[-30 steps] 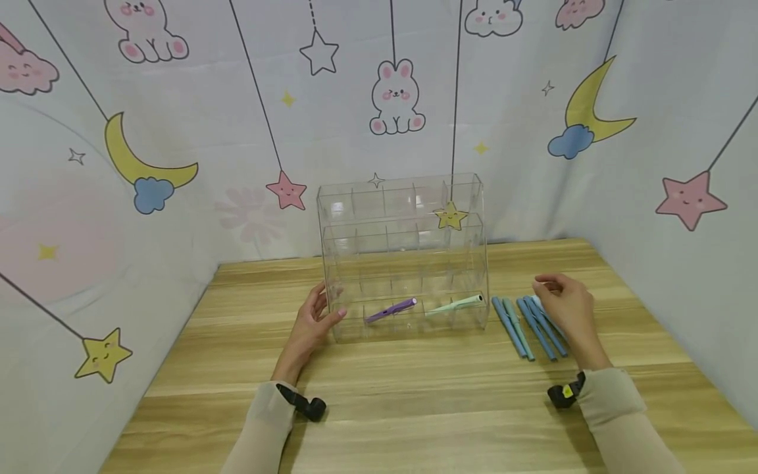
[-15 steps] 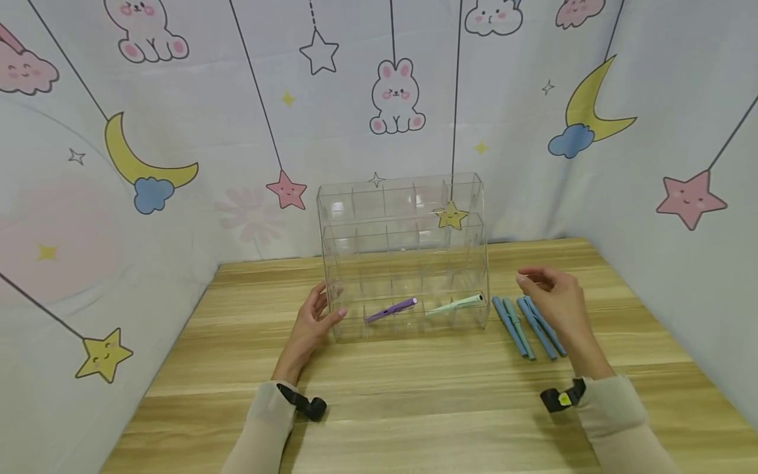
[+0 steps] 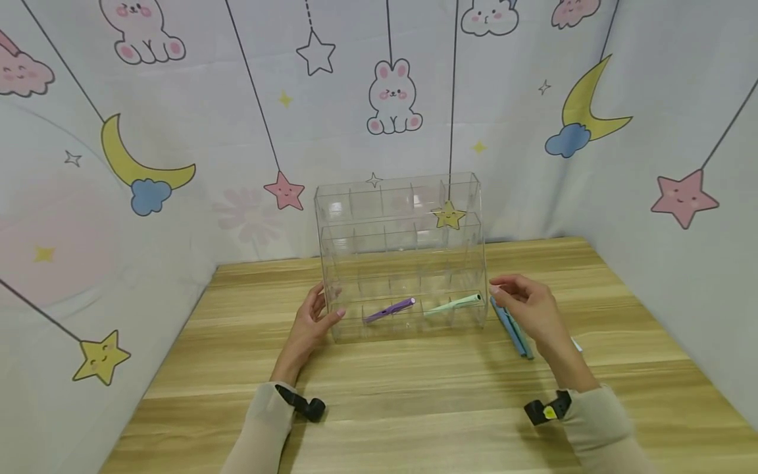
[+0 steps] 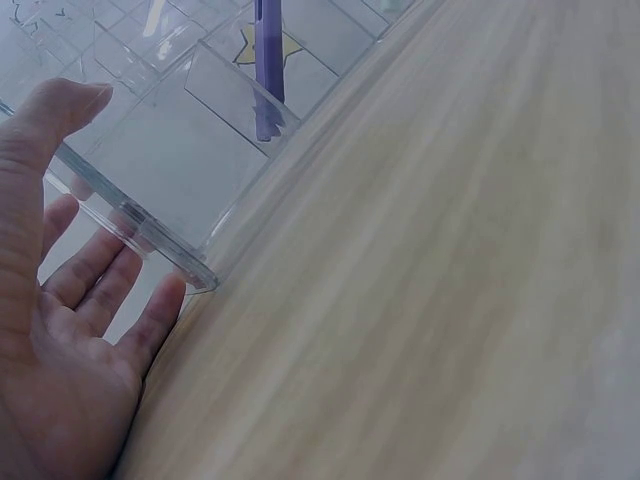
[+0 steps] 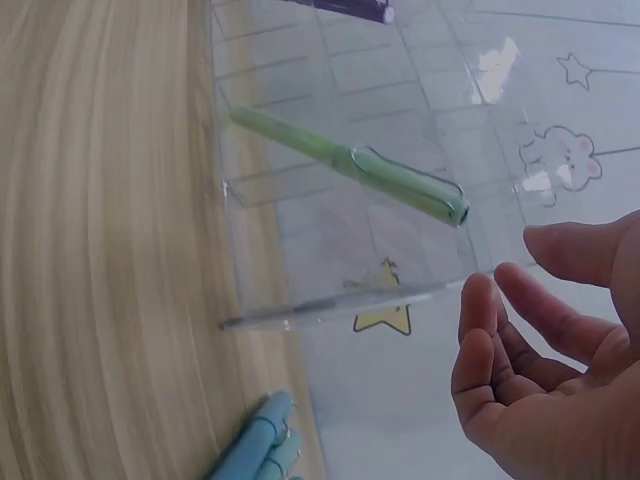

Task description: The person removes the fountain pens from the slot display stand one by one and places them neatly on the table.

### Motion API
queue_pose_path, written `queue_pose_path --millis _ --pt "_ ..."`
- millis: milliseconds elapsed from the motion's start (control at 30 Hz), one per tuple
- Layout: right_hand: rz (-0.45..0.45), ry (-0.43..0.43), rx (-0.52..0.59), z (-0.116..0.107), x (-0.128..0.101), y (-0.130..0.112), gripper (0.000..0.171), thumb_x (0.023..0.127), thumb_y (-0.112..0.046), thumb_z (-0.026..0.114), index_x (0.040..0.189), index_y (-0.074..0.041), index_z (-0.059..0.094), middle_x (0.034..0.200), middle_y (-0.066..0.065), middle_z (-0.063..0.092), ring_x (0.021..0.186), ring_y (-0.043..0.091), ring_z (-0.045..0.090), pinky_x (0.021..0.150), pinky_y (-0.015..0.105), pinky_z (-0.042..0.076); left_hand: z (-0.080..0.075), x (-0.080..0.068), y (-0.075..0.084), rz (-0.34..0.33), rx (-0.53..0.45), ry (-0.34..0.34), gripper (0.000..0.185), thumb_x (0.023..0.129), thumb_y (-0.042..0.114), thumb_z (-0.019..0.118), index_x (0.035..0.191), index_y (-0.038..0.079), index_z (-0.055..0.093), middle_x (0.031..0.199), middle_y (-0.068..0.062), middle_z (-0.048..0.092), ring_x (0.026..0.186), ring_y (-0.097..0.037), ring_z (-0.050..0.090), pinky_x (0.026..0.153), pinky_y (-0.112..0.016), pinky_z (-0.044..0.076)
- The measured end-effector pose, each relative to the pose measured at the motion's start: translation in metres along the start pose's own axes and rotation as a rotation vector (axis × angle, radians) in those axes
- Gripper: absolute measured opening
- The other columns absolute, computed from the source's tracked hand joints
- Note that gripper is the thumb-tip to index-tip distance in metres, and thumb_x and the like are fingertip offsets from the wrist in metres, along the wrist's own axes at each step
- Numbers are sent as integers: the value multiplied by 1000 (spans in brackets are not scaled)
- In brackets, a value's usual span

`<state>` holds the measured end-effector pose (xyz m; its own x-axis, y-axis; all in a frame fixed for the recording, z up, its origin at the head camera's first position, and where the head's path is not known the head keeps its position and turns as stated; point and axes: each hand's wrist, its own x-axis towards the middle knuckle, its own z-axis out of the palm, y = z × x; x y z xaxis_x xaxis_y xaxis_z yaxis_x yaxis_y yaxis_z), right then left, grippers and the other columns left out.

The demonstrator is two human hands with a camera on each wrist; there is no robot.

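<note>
The left hand (image 3: 310,322) rested flat against the left end of the clear organizer (image 3: 403,253), fingers straight, thumb on its front corner, grasping nothing. Just right of that grip, in the organizer's bottom row, a purple pen (image 3: 389,310) lay tilted; further right, a green pen (image 3: 454,304) lay likewise. The right hand (image 3: 524,304) hovered just beside the organizer's right end, fingers loosely curled, grip released and empty. Directly beneath and behind that hand, blue pens (image 3: 514,334) lay side by side on the table (image 3: 414,395)
</note>
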<state>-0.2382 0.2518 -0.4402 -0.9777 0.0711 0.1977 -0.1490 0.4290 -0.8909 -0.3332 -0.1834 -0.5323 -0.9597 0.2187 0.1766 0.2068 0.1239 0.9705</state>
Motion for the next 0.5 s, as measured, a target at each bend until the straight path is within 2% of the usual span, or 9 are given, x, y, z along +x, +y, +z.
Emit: queue_pose_path --millis 167,300,500 --pt "-15 -38 10 12 1 -1 38 109 -27 66 138 -3 68 123 21 73 97 10 72 87 24 60 0 0 -1 0 2 0 80 101 17 73 169 21 31 166 -12 51 160 -32 39 135 -61 23" --pt "-18 -52 3 18 1 0 37 108 -30 66 136 -5 70 124 20 74 98 13 72 86 26 59 0 0 0 1 -1 -3 80 101 16 73 169 21 31 166 -12 51 160 -32 40 135 -61 24" --pt "-47 -65 -57 25 2 2 32 107 -30 68 130 -8 74 125 18 76 102 13 71 84 23 58 0 -1 0 2 -6 -2 80 100 16 74 169 20 32 166 -13 51 159 -33 41 135 -61 24"
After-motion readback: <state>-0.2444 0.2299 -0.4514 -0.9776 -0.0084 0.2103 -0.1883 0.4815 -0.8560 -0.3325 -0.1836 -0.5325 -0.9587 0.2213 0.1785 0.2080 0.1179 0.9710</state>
